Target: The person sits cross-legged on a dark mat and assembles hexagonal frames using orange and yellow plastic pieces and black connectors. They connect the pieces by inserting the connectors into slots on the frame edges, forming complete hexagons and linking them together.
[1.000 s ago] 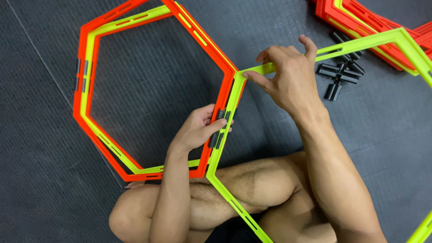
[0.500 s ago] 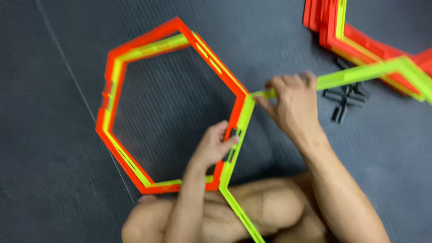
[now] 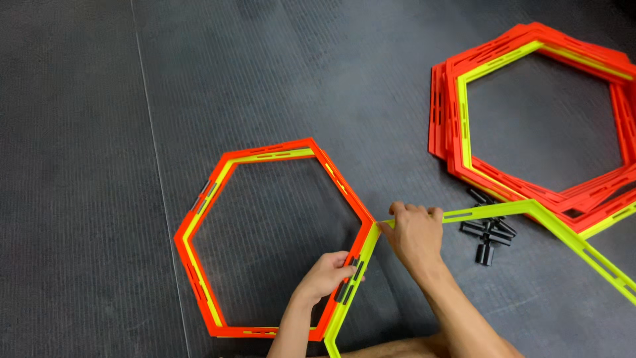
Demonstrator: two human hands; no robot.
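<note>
An orange hexagon ring [image 3: 199, 199] with a yellow-green one under it lies flat on the dark floor. A second yellow-green hexagon ring [image 3: 570, 242] lies to its right, its left edge against the orange ring. My left hand [image 3: 324, 275] pinches a black clip [image 3: 348, 284] where the two rings meet. My right hand [image 3: 416, 232] grips the yellow-green ring's upper left corner.
A stack of orange and yellow-green hexagon rings [image 3: 457, 126] lies at the upper right. Several loose black clips [image 3: 489, 235] lie on the floor between that stack and my right hand. The floor [image 3: 99, 132] is dark ribbed matting.
The view has tilted up and pulled back, so the rings and hands sit lower and the stack at the right shows fully. Both hands keep their holds.
</note>
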